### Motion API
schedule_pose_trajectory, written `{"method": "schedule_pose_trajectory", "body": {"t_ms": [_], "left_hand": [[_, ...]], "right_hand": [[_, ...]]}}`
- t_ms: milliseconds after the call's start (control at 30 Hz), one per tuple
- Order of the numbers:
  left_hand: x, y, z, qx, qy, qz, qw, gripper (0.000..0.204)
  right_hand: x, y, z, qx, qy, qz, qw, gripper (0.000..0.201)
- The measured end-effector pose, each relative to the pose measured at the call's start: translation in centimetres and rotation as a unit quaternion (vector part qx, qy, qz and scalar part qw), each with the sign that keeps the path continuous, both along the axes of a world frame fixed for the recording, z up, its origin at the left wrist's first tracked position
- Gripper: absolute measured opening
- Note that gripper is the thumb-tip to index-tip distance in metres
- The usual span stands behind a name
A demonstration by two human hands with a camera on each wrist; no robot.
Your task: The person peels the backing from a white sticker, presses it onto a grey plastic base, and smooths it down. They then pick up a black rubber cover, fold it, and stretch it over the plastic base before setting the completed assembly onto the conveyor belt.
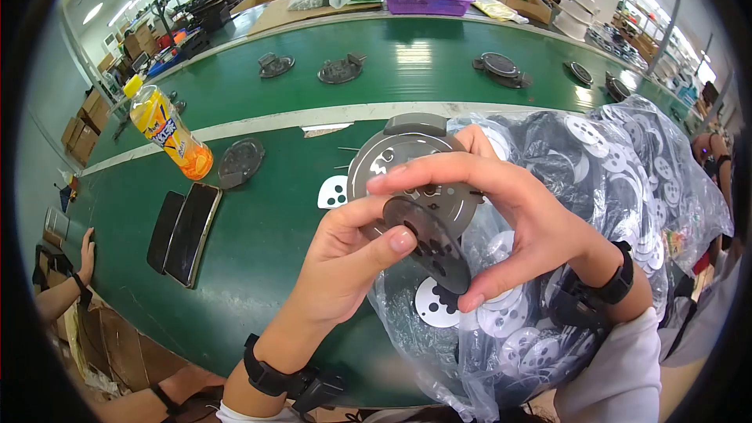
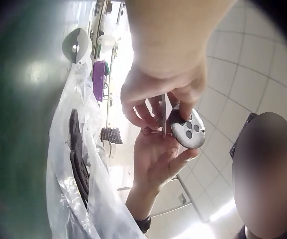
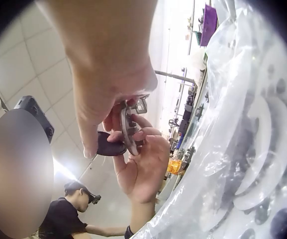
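In the head view my left hand (image 1: 341, 262) pinches a dark round disc with several holes (image 1: 442, 254), its thumb on the disc's near face. The disc is tilted. Behind it my right hand (image 1: 533, 215) holds a glossy grey round plastic part with a raised tab (image 1: 419, 153), index finger across its front. The right thumb reaches the disc's lower edge. The left wrist view shows the disc (image 2: 197, 135) and its holes from below. From the right wrist, the grey part (image 3: 127, 130) appears edge-on beside the disc (image 3: 108, 145); fingers hide much of it.
A clear plastic bag (image 1: 583, 168) of white perforated discs lies under and right of my hands. At left are a drink bottle (image 1: 168, 129), another dark disc (image 1: 241, 161) and two phones (image 1: 196, 233). Several grey parts sit on the green belt (image 1: 423, 70). Another person's hand (image 1: 86, 254) touches the left edge.
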State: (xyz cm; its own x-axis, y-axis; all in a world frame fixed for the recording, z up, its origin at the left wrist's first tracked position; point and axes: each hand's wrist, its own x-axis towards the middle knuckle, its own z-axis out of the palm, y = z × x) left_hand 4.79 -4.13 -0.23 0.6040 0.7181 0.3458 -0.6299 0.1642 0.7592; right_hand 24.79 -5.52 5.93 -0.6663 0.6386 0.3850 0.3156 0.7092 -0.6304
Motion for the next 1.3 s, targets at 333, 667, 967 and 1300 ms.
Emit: {"method": "schedule_pose_trajectory", "body": {"t_ms": [333, 667, 967, 1300], "left_hand": [[0.2, -0.3, 0.0, -0.023, 0.039, 0.031, 0.998, 0.029], [0.5, -0.6, 3.4, -0.016, 0.086, 0.242, 0.966, 0.063], [-0.2, 0.6, 2.2, -0.112, 0.041, 0.182, 0.976, 0.066], [-0.3, 0.7, 2.6, -0.054, 0.02, 0.18, 0.982, 0.054]], "right_hand": [[-0.2, 0.2, 0.1, -0.041, 0.037, 0.046, 0.997, 0.084], [-0.3, -0.1, -0.4, -0.134, 0.271, 0.044, 0.952, 0.095], [-0.8, -0.7, -1.4, -0.328, 0.314, 0.044, 0.89, 0.07], [-0.5, -0.5, -1.7, -0.382, 0.382, 0.088, 0.837, 0.079]]}}
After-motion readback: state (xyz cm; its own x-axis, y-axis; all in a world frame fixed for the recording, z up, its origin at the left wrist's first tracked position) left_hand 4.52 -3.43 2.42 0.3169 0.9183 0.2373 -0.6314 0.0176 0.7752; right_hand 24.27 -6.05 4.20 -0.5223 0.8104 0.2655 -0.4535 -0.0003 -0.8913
